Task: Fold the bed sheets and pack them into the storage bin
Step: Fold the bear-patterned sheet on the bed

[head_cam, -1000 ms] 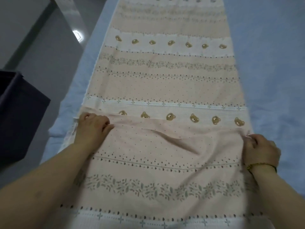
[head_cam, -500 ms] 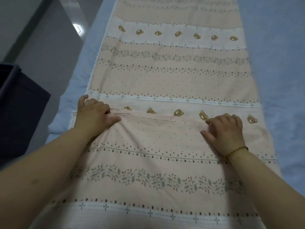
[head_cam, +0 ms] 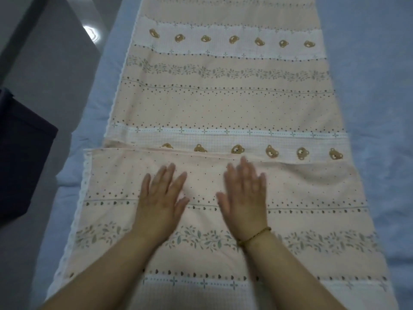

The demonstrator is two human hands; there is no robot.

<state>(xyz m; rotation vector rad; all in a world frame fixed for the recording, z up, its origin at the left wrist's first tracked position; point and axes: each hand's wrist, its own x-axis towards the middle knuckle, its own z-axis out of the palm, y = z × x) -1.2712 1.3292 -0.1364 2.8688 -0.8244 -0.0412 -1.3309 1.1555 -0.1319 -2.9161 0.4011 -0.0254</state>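
Observation:
A long peach bed sheet point(head_cam: 225, 104) with bear, leaf and dot bands lies stretched away from me on a blue bed. Its near end is folded over, and the fold's edge point(head_cam: 201, 154) runs across the sheet just beyond my fingertips. My left hand point(head_cam: 162, 201) lies flat on the folded layer with fingers straight and spread. My right hand point(head_cam: 244, 198), with a bead bracelet at the wrist, lies flat beside it, a little blurred. Both palms press on the cloth near its middle. A dark storage bin point(head_cam: 21, 157) stands on the floor to the left.
The blue mattress cover point(head_cam: 377, 108) shows on both sides of the sheet. Grey floor point(head_cam: 51, 70) runs along the bed's left side, with a bright reflection on it farther back.
Both hands let go of the folded edge's corners and moved inward to the middle. They now lie flat on the cloth. The fold lies flatter.

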